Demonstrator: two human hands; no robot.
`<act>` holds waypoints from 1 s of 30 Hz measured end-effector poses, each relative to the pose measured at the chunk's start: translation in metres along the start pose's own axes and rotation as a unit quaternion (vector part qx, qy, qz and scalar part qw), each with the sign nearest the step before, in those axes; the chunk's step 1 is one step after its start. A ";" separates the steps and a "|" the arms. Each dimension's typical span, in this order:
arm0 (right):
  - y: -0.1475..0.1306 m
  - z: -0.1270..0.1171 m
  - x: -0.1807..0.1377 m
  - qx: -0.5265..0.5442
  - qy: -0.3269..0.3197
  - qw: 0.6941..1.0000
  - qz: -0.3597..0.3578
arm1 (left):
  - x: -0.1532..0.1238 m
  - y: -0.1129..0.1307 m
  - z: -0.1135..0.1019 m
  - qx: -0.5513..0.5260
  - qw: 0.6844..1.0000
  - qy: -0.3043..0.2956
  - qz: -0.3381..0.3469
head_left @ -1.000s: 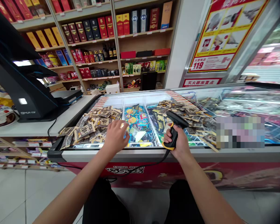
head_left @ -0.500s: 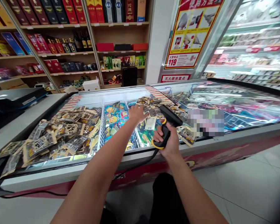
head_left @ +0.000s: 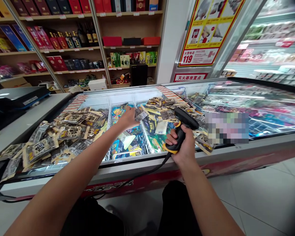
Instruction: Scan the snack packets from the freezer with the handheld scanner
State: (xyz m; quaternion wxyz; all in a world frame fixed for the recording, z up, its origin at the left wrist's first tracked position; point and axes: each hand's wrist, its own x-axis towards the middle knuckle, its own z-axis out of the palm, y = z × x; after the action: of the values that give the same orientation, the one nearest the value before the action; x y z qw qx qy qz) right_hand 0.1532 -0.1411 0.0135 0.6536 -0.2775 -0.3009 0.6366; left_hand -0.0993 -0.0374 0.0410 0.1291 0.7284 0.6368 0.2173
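My left hand (head_left: pixel 128 118) is closed on the edge of a small snack packet (head_left: pixel 141 113), dark with a pale label side, held above the freezer's middle wire-divided compartment. My right hand (head_left: pixel 184 144) wraps round the handle of a black and yellow barcode scanner (head_left: pixel 180 131), its head tilted up and its cable running down to the left. To the left spreads a heap of beige and dark snack packets (head_left: pixel 73 131) on the freezer glass. A smaller pile of similar packets (head_left: pixel 162 102) lies beyond the scanner. Blue and green bags (head_left: pixel 118 144) fill the compartments below.
The chest freezer (head_left: pixel 218 151) runs across in front of me, with its glass lid to the right. A counter with a black device (head_left: pixel 17 98) stands at left. Shelves with boxes and bottles (head_left: pixel 88 36) line the back. A pillar bears a red-yellow poster (head_left: pixel 206 36).
My left hand has moved left from the far pile and now grips a packet; before, its fingers were spread over the pile. My right hand still holds the scanner. The view has shifted slightly.
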 end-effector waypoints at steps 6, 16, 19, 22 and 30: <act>0.003 0.009 -0.004 -0.024 0.002 1.000 -0.008 | -0.043 -0.024 -0.020 -0.311 0.942 0.037 -0.119; 0.008 0.024 -0.019 -0.147 -0.054 0.988 -0.012 | -0.049 -0.032 -0.031 -0.521 0.824 0.127 -0.184; 0.010 0.027 -0.024 -0.174 -0.065 0.982 -0.015 | -0.049 -0.034 -0.031 -0.538 0.817 0.118 -0.169; 0.018 0.033 -0.033 -0.194 -0.072 0.978 -0.007 | -0.050 -0.036 -0.030 -0.541 0.819 0.116 -0.151; 0.054 0.061 -0.056 -0.187 -0.111 0.976 -0.005 | -0.038 -0.047 -0.025 -0.558 0.812 0.129 -0.113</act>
State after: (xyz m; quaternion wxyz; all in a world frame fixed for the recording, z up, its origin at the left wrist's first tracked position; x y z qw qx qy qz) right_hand 0.0712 -0.1968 0.0121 0.5554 -0.3209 -0.4872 0.5926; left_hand -0.1560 -0.0702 0.0352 0.4538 0.4193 0.4952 0.6108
